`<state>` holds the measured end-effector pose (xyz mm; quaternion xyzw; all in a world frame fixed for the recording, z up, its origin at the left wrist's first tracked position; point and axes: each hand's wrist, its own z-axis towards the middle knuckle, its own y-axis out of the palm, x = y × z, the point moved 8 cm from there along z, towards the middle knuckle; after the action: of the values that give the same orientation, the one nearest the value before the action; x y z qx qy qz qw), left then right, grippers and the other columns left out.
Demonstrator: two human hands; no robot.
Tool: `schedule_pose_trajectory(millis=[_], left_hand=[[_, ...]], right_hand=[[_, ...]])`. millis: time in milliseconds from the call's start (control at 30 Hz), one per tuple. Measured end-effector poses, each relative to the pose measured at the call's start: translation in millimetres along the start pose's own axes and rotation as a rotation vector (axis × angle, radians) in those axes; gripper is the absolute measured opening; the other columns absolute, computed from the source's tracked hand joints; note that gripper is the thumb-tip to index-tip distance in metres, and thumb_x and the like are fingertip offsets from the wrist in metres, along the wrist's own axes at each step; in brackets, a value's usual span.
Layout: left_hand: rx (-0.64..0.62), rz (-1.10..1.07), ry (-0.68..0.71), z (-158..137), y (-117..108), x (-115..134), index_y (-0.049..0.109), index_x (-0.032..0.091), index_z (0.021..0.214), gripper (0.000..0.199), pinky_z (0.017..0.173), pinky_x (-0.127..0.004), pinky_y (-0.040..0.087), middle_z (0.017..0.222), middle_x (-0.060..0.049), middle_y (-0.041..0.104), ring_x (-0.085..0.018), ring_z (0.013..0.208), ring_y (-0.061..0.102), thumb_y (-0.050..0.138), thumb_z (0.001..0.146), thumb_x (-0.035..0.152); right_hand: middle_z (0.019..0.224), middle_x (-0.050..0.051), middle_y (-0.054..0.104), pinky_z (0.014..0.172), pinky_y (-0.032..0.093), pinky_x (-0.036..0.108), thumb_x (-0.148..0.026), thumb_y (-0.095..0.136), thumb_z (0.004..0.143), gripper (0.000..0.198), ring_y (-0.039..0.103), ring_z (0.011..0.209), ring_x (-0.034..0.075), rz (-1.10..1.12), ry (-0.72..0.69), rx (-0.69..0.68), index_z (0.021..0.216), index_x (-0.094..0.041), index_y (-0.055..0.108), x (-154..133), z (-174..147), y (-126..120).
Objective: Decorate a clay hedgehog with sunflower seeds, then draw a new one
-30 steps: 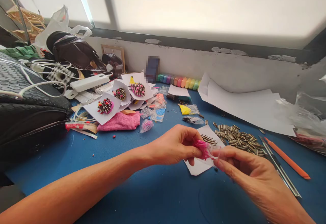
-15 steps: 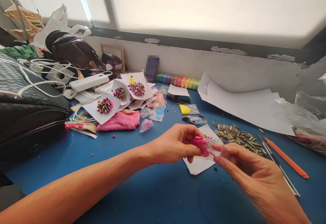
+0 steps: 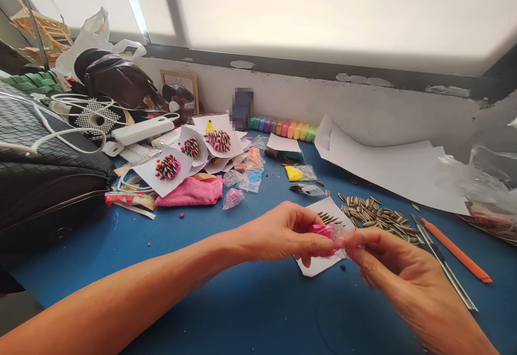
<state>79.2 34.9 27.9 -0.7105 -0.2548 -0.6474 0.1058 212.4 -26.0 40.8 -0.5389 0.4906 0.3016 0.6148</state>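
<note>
Between my hands is a small clear plastic bag [image 3: 338, 235] with bright pink clay [image 3: 322, 229] inside. My left hand [image 3: 283, 234] pinches the clay end between thumb and fingers. My right hand [image 3: 398, 269] grips the other end of the plastic, which looks bunched and twisted. Beneath them lies a white paper piece [image 3: 313, 266], partly hidden, with sunflower seeds standing in rows [image 3: 329, 218] on it. A loose heap of striped sunflower seeds [image 3: 379, 217] spreads just beyond my right hand.
An orange tool [image 3: 456, 250] and a metal craft knife [image 3: 444, 263] lie at the right. Seed-covered clay figures [image 3: 167, 167] on paper stand behind a pink cloth [image 3: 189, 191]. A yellow clay packet [image 3: 294, 173] and white sheets [image 3: 383, 169] lie toward the wall; a black bag [image 3: 48, 166] sits left.
My hands have drawn closer together and the plastic between them is now bunched up. More of the seed rows on the paper shows behind my left hand.
</note>
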Motion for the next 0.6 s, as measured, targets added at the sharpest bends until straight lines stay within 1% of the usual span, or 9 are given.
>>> schedule_pose_trajectory(millis=[33,100,167,233,300,333,467,533,600], left_hand=[[0.017,-0.001,-0.002,0.1,-1.2,0.1,0.065,0.011,0.081,0.035,0.061,-0.022,0.044,0.073,0.0,0.06,-0.008,0.065,0.053,0.073,0.077,0.045],[0.048,-0.011,-0.001,0.4,-3.1,0.0,0.066,0.011,0.08,0.038,0.061,-0.023,0.044,0.073,-0.001,0.062,-0.009,0.065,0.054,0.073,0.076,0.048],[0.063,-0.013,0.003,0.4,-3.7,-0.7,0.066,0.011,0.081,0.034,0.062,-0.023,0.044,0.075,-0.002,0.063,-0.009,0.067,0.055,0.073,0.076,0.044],[0.068,0.001,0.01,0.0,-3.5,-1.2,0.066,0.011,0.081,0.03,0.063,-0.023,0.043,0.074,-0.001,0.062,-0.009,0.066,0.055,0.071,0.08,0.041],[0.07,0.023,0.015,-0.5,-2.8,-1.4,0.064,0.012,0.079,0.03,0.061,-0.022,0.042,0.072,0.0,0.061,-0.008,0.064,0.055,0.067,0.083,0.041],[0.068,0.034,0.02,-0.6,-2.1,-1.3,0.063,0.012,0.078,0.031,0.061,-0.022,0.041,0.072,0.0,0.06,-0.008,0.063,0.055,0.065,0.085,0.042],[0.067,0.061,0.031,-0.5,0.5,-0.8,0.059,0.013,0.074,0.041,0.057,-0.021,0.04,0.071,0.001,0.059,-0.008,0.059,0.055,0.061,0.087,0.052],[0.076,0.057,0.018,-0.7,0.0,-1.0,0.059,0.013,0.073,0.044,0.056,-0.021,0.04,0.069,0.001,0.058,-0.007,0.056,0.055,0.06,0.086,0.055],[0.051,0.047,0.004,-0.9,0.9,-0.8,0.06,0.013,0.075,0.04,0.056,-0.021,0.04,0.068,0.002,0.058,-0.007,0.055,0.055,0.062,0.086,0.052]], right_hand=[[0.056,-0.002,0.062,0.04,0.039,0.022,-0.052,0.074,0.073,0.027,0.044,0.046,0.011,0.002,-0.004,-0.007,0.085,-0.029,0.078,1.1,1.3,0.1],[0.062,0.0,0.069,0.041,0.044,0.022,-0.052,0.075,0.072,0.028,0.054,0.049,0.013,0.027,-0.002,-0.046,0.088,-0.029,0.08,3.0,3.6,2.4],[0.074,0.003,0.076,0.051,0.054,0.024,-0.05,0.077,0.071,0.028,0.067,0.063,0.019,0.062,0.013,-0.086,0.091,-0.03,0.081,3.6,4.6,5.1],[0.081,0.004,0.078,0.065,0.06,0.027,-0.047,0.079,0.07,0.028,0.073,0.077,0.023,0.096,0.032,-0.113,0.092,-0.029,0.081,2.6,4.3,6.9],[0.083,0.005,0.079,0.074,0.061,0.031,-0.046,0.08,0.069,0.029,0.074,0.079,0.024,0.123,0.024,-0.117,0.092,-0.028,0.081,-0.5,3.4,6.8],[0.084,0.005,0.079,0.075,0.061,0.032,-0.046,0.08,0.069,0.03,0.074,0.078,0.024,0.117,0.018,-0.122,0.093,-0.028,0.081,-1.6,2.9,7.0],[0.085,0.003,0.079,0.066,0.06,0.029,-0.043,0.08,0.07,0.032,0.071,0.069,0.021,0.02,0.005,-0.154,0.098,-0.028,0.08,-1.1,1.0,9.8],[0.085,0.003,0.079,0.067,0.06,0.028,-0.044,0.08,0.07,0.032,0.072,0.072,0.022,0.03,0.005,-0.131,0.097,-0.028,0.08,0.3,0.8,8.8],[0.088,0.004,0.079,0.071,0.06,0.03,-0.045,0.081,0.068,0.031,0.073,0.077,0.024,0.065,-0.002,-0.062,0.093,-0.027,0.08,0.2,0.8,4.3]])
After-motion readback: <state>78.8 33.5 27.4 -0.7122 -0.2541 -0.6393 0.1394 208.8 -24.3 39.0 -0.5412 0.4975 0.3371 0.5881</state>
